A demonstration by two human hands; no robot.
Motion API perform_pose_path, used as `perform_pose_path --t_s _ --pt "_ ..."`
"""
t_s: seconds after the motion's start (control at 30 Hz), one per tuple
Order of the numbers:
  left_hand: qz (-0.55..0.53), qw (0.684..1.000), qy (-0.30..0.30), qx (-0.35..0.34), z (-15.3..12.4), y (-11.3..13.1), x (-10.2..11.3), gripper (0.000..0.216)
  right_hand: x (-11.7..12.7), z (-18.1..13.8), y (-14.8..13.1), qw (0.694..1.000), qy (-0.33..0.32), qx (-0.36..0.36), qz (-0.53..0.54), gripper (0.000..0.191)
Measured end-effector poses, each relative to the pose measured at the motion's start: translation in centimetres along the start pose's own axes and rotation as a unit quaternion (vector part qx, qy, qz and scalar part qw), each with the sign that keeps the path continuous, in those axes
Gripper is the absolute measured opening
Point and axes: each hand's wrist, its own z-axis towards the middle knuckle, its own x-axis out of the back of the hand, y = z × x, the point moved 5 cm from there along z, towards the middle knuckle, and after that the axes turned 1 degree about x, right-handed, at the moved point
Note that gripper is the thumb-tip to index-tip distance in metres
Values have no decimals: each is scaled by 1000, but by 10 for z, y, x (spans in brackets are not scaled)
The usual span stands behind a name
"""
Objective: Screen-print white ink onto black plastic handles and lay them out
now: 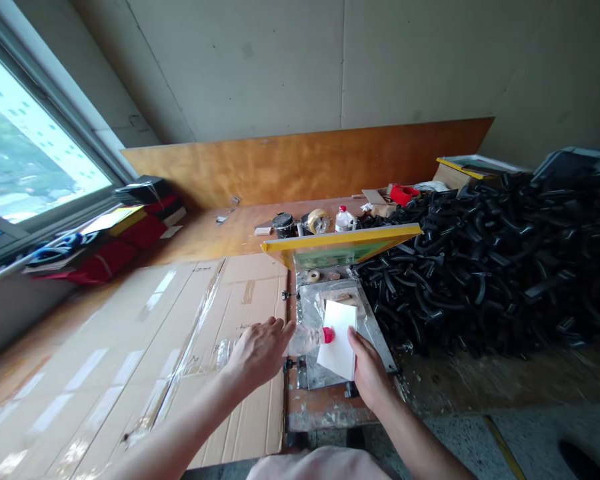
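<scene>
My left hand (258, 352) is wrapped round a clear plastic bottle (307, 339) with a red cap (329, 335), tipped on its side with the cap pointing right. My right hand (369, 373) pinches a white folded sheet or cloth (339, 339) right at the bottle's cap. Both are held over a metal plate (377, 333) covered with clear film. A yellow-framed printing screen (340, 245) stands raised at the far end of the plate.
A big heap of black curved tubes (500, 260) fills the right side. Flattened cardboard (145, 347) covers the table at left. Tape roll (319, 221), jars and a small bottle (345, 219) stand behind the screen. Red and black items (125, 233) lie by the window.
</scene>
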Motion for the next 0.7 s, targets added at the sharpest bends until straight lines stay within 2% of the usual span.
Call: perform_pose_path --t_s 0.1,0.2,0.37,0.47,0.57,0.63,0.7 --pt "-6 1000 -9 14 -7 4 -7 36 5 2 3 1000 -3 -24 -6 61" --pt "-14 999 -20 39 -11 -2 -14 36 2 4 10 999 -8 -34 -13 60" --pt "-41 996 3 79 -10 -26 -27 38 -10 8 17 999 -15 -27 -17 56" --pt "-123 987 17 101 -5 -49 -41 43 -19 11 15 999 -39 -31 14 55" --pt "-288 945 8 152 5 -83 -62 49 -25 13 12 996 -53 -45 56 54" --pt "-420 888 16 185 19 -108 -76 52 -26 12 13 994 -48 -55 77 52" --pt "-506 831 66 222 39 -134 -83 55 -22 10 15 993 -26 -65 92 50"
